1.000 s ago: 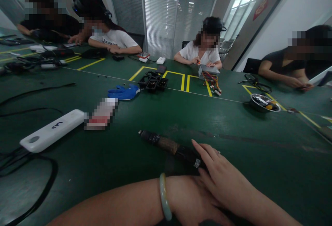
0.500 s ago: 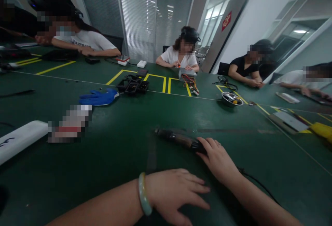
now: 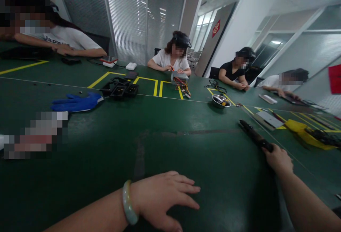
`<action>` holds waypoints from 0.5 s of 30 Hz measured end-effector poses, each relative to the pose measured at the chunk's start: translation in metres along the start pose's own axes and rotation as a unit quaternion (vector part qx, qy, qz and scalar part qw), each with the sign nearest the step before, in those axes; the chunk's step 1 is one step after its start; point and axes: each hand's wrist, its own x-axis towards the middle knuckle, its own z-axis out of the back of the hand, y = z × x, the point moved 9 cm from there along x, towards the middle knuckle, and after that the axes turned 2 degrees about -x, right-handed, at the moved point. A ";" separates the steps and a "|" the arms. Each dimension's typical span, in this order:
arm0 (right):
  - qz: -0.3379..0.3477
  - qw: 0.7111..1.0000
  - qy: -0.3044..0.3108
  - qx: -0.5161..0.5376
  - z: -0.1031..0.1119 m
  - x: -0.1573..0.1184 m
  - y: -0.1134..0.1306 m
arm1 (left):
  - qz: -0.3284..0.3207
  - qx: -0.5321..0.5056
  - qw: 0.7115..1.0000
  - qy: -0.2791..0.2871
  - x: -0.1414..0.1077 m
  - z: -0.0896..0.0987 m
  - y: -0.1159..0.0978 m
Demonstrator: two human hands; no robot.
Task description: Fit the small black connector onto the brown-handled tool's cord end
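My right hand [image 3: 279, 159] is wrapped round the rear end of a black electric screwdriver [image 3: 254, 133] on the right of the table. The tool's narrow tip points away from me and to the left. Low in the middle of the view, my left hand [image 3: 165, 198] is held palm down with its fingers spread and nothing in them. A pale green bangle [image 3: 129, 202] circles that wrist. Nearest beyond the left hand is bare green tabletop [image 3: 170, 154] with strips of dark tape.
A blue glove [image 3: 77, 102] lies at left beside black plastic frames [image 3: 119, 88]. Farther off are a metal bowl [image 3: 221, 101] of small parts, a grey box with coloured wires [image 3: 179, 78] and a yellow tray [image 3: 306, 134]. Several people sit across the table.
My right hand has carried the electric screwdriver to the right, away from my left hand. The view has turned somewhat to the right. My left hand stays spread.
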 end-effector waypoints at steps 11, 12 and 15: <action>-0.047 0.992 -0.119 0.014 0.022 -0.044 -0.017 | 0.016 -0.013 0.999 0.024 0.001 0.003 -0.005; -0.057 0.990 -0.126 0.017 0.025 -0.052 -0.026 | 0.016 -0.014 0.999 0.023 0.001 0.003 -0.005; -0.079 0.991 -0.104 0.023 0.026 -0.068 -0.052 | 0.016 -0.015 1.000 0.017 0.000 0.004 -0.005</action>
